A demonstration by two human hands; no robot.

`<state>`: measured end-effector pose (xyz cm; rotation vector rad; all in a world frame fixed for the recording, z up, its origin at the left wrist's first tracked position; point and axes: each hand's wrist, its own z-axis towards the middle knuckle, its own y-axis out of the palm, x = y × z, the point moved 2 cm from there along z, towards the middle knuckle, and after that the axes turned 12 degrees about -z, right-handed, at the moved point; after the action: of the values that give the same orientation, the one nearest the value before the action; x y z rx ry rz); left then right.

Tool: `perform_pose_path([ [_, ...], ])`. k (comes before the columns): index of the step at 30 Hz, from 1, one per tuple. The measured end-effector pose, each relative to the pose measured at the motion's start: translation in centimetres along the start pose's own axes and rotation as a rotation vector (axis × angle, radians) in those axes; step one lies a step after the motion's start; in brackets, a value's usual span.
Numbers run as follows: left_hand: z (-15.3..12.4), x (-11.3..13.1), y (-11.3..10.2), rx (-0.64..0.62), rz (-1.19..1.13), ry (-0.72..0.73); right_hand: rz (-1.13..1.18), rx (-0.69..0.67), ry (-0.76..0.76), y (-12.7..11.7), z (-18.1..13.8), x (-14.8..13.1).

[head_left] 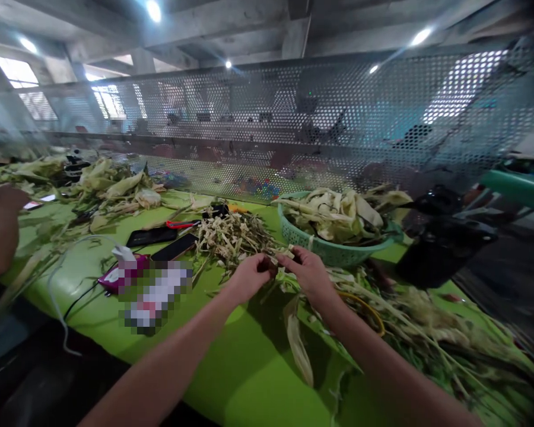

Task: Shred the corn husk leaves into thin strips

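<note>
My left hand [248,276] and my right hand [309,271] meet over the green table [249,362], fingers curled around a pale piece of corn husk [279,256] held between them. A long husk leaf [299,344] hangs down below my right wrist. Just beyond my hands lies a heap of cut husk strips [231,237]. A teal basket [333,249] full of husks stands behind my right hand.
Two dark phones [160,240], a pink object [120,270] and a white cable [57,284] lie to the left. Another person's arm [0,225] rests at the far left near more husks [111,187]. A perforated metal screen [293,130] backs the table. Husk litter [427,332] covers the right side, beside a black container [436,243].
</note>
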<state>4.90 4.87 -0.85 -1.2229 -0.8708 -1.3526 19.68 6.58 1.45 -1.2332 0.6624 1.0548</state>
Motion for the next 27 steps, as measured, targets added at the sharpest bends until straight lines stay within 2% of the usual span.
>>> perform_pose_path([
  [2,-0.4,0.5,0.5,0.067,0.235,0.091,-0.027,0.016,-0.002,0.0,0.0,0.3],
  [4,-0.8,0.9,0.9,0.124,0.361,0.151,-0.026,0.02,0.017,-0.1,-0.1,0.5],
  [6,-0.8,1.0,1.0,0.131,0.309,0.153,0.014,0.018,0.041,-0.2,-0.1,0.4],
  [9,-0.3,0.9,-0.2,0.183,0.094,0.106,0.103,0.003,0.044,-0.5,-0.2,-0.2],
  [11,0.3,0.7,-1.6,0.269,-0.007,0.083,0.115,-0.012,0.045,-0.8,-0.1,-0.4],
  [14,1.8,0.8,-4.0,0.454,-0.035,0.075,0.008,-0.061,0.051,-1.8,0.4,-0.4],
  [16,3.1,1.0,-5.5,0.529,-0.004,0.059,-0.102,-0.169,0.025,-2.6,0.8,-0.5],
  [21,5.7,1.8,-8.6,0.644,0.107,0.04,-0.311,-0.56,-0.075,-4.3,0.3,-1.7],
  [25,5.2,2.1,-9.5,0.734,0.241,0.035,-0.429,-0.783,-0.138,-4.9,-1.1,-2.6],
  [27,4.2,2.3,-9.4,0.782,0.369,0.047,-0.5,-0.848,-0.113,-4.9,-1.7,-2.6],
])
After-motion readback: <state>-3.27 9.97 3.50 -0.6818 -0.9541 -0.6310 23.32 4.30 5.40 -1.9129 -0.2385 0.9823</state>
